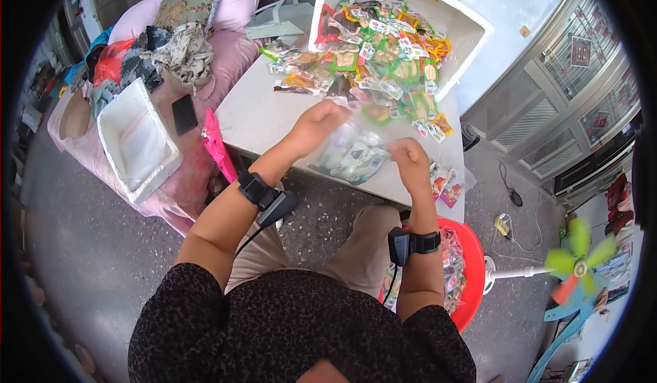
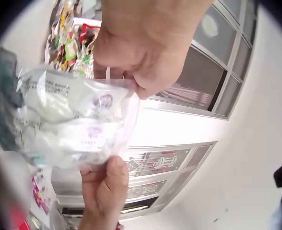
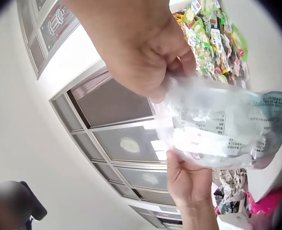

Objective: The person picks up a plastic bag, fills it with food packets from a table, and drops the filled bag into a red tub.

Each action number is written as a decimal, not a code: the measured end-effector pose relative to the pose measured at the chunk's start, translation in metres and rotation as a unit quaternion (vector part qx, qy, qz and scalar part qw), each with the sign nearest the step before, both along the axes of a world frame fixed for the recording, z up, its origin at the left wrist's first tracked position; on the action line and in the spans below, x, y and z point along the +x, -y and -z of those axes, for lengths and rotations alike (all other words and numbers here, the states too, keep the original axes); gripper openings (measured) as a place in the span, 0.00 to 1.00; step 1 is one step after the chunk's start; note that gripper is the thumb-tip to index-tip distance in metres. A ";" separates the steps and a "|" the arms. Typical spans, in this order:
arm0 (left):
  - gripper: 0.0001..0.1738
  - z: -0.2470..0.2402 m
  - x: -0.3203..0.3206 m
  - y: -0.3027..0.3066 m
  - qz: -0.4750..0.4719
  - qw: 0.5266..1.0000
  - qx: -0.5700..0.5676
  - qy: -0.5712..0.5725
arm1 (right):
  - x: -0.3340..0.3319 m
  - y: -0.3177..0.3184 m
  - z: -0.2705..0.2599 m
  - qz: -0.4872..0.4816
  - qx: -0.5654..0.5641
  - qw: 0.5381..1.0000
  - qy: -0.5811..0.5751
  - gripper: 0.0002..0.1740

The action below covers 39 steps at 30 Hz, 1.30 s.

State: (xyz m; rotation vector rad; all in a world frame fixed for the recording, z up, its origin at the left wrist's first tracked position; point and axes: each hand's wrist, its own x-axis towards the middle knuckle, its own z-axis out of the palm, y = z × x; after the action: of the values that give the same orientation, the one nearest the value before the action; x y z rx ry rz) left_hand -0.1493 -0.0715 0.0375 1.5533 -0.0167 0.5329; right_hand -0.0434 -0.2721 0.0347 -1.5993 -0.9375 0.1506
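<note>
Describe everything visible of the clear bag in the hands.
Clear bag: glossy, wrinkled, flexible film, apparently plastic. Pale contents with small dark print and purple marks show through; the far end looks teal. The left hand and right hand pinch opposite corners of its near end, at the table's near edge. Can't tell whether it's sealed or touching the table.

To L of grip is one pink bed (image 1: 229,61) w/ black phone (image 1: 184,114) & patterned cushion (image 1: 188,8); to R, a fan (image 1: 580,267).
</note>
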 end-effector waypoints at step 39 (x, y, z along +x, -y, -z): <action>0.05 0.013 -0.049 0.040 -0.040 0.998 -0.037 -0.011 | -0.066 -0.014 -0.003 -0.077 -0.120 0.962 0.232 0.09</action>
State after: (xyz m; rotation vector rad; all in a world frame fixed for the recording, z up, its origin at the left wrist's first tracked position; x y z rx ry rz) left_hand -0.1987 -0.1113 0.0244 1.4912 0.0813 0.5730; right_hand -0.1095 -0.2577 0.0376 -1.8232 -1.4544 -0.0079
